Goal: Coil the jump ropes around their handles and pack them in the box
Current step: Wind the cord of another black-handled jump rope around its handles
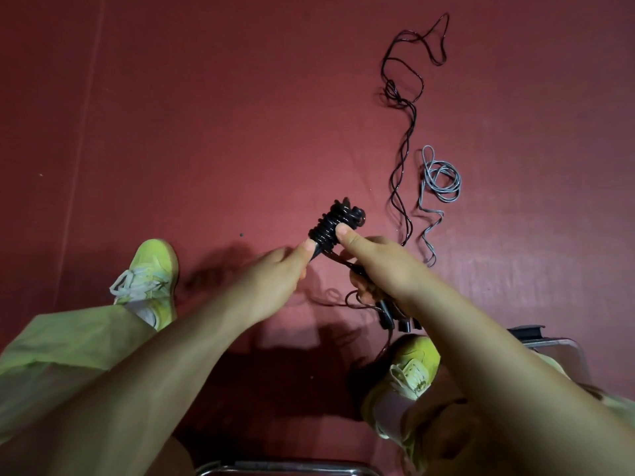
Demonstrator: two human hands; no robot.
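biggest risk imo is the coiled black rope (335, 223) springing loose if the right hand (374, 266) lifts its thumb off the wraps. Bundle's held up over the red floor (206, 132); left hand (275, 269) pinches its lower end, right also clutches spare handles (395, 314). No box that I can make out

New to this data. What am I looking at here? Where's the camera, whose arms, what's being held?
One picture, from a camera worn on a person's head, looking down at a red floor. No robot: the arms are the person's own. The left hand pinches the lower end of a black bundle, a jump rope coiled round its handles; the right hand presses a thumb on the coils and grips more black handles. On the floor lie a loose dark rope and a grey rope. Green shoes are the person's feet.
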